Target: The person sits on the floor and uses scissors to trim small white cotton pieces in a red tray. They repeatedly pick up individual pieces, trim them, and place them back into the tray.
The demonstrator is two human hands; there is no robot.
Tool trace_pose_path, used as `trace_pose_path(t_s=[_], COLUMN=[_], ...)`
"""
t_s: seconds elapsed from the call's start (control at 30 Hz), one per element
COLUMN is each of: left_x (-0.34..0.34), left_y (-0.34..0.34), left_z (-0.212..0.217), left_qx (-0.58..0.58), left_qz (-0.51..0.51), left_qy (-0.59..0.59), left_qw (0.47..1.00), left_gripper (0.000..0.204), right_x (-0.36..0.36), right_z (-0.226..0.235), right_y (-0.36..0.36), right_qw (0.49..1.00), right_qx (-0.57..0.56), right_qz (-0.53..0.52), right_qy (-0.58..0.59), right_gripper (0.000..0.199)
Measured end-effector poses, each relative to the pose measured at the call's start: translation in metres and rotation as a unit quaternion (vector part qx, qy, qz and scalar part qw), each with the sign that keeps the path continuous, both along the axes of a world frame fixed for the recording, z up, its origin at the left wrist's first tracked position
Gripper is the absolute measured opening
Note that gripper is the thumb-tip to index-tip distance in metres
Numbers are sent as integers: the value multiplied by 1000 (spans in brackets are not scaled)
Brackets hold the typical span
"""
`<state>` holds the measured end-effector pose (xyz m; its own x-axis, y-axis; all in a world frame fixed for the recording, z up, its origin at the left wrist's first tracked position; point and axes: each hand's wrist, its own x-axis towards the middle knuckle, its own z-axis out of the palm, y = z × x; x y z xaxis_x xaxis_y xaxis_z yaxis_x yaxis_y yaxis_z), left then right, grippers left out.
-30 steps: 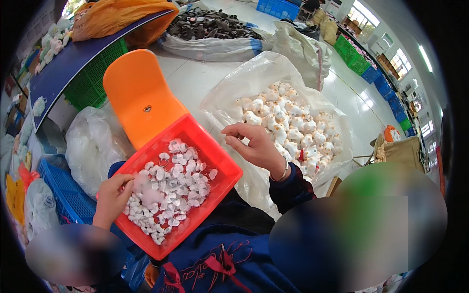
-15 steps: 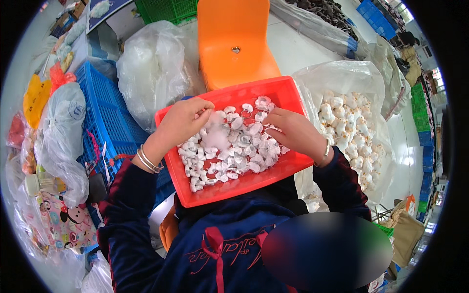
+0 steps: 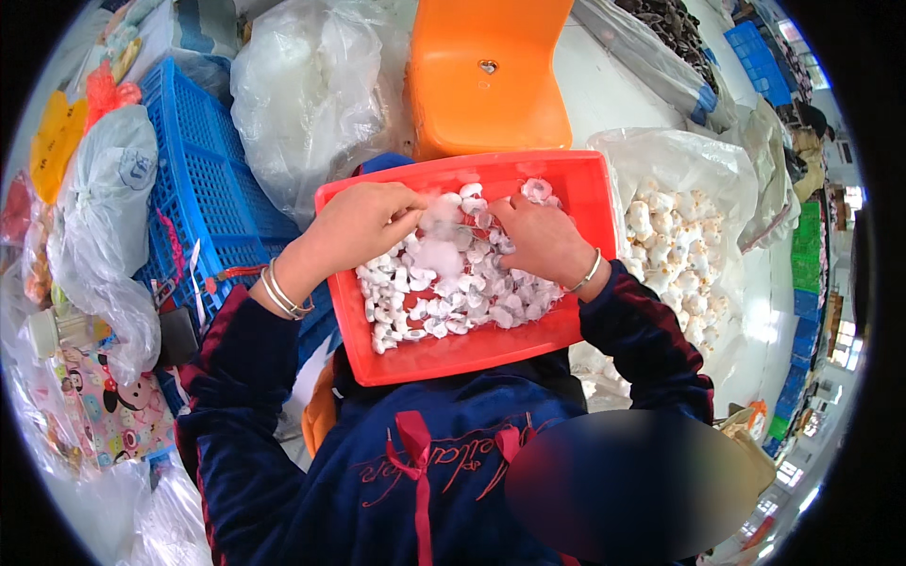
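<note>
A red plastic tray (image 3: 453, 363) sits before me, holding a heap of small white plush pieces (image 3: 514, 297). Tufts of white stuffing (image 3: 439, 257) lie over the pieces between my hands. My left hand (image 3: 368, 222) hovers over the tray's left part, thumb and fingers pinched beside the upper tuft; what is in the pinch is too small to make out. My right hand (image 3: 545, 238) is low over the heap from the right, its fingers curled at the pieces. Whatever its fingertips grip is hidden.
An orange chair (image 3: 481, 94) stands beyond the tray. To the right, a clear plastic bag (image 3: 727, 170) holds white plush items with orange spots. Blue crates (image 3: 189, 160) and a stuffed clear bag (image 3: 302, 104) are on the left, with more bags beyond.
My right hand has shifted left and lowered its fingers to the pieces, nearer my left hand. My left hand stays pinched by the stuffing. The view has shifted slightly.
</note>
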<state>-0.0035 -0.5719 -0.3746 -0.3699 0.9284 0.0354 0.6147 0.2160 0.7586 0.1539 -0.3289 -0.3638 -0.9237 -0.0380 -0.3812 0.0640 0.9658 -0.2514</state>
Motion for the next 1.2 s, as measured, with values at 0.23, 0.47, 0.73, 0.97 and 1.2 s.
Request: trace_pose_path(t_s=[0.23,0.47,0.73,0.97,1.2], left_x=[3,4,10,41,36], left_y=[-1,0,1,37,45], left_z=[-1,3,5,16,-4], left_qx=[9,-33,-91,-11,-176], left_qz=[12,-8,-3,15,-114], left_qy=[-9,-10,33,56,107], left_qw=[1000,999,995,998,972], left_gripper=[20,20,22,25,26], right_x=[4,25,68,102,105], right_z=[-18,52,71,55,49], right_y=[17,26,23,32,36], right_qw=[994,997,993,881,794], right_qx=[70,-30,-94,-405,-526], right_qz=[58,-41,-47,-243,-306], right_qy=[63,-55,-58,12,2], right_gripper=[32,55,59,31,25])
